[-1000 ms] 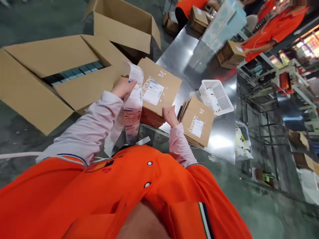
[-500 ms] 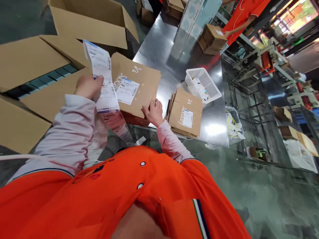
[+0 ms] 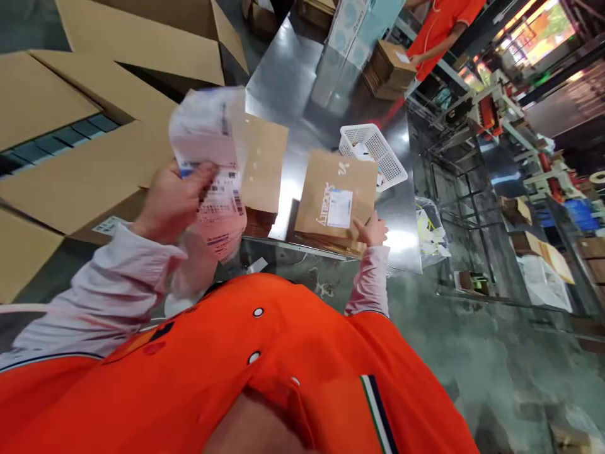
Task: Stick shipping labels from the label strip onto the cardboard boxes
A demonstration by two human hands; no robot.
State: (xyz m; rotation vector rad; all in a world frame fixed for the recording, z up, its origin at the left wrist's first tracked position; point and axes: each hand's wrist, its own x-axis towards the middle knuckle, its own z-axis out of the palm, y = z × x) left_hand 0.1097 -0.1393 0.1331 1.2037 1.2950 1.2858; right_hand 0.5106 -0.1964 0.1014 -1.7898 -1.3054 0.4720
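Observation:
My left hand (image 3: 177, 195) is closed on a strip of printed shipping labels (image 3: 220, 189), blurred by motion, that hangs in front of the left stack. My right hand (image 3: 372, 228) grips the lower right edge of a flat cardboard box (image 3: 309, 208), which has white lettering and a stuck-on shipping label (image 3: 339, 209). This box lies over a stack of similar flat boxes, slightly blurred at its top edge. To its left, a plain flat cardboard box (image 3: 265, 164) tops another stack, partly hidden by the label strip.
A white plastic basket (image 3: 392, 167) with small items stands behind the right stack on the metal table (image 3: 293, 82). Large open cartons (image 3: 142, 47) fill the left side. Across the table a person in orange (image 3: 439, 38) handles stacked boxes (image 3: 390, 69). A plastic bag (image 3: 431, 233) hangs at the table's right edge.
My right hand has moved right, carrying the labelled box from the left stack onto the right one. A box without a label now tops the left stack. The label strip has swung right.

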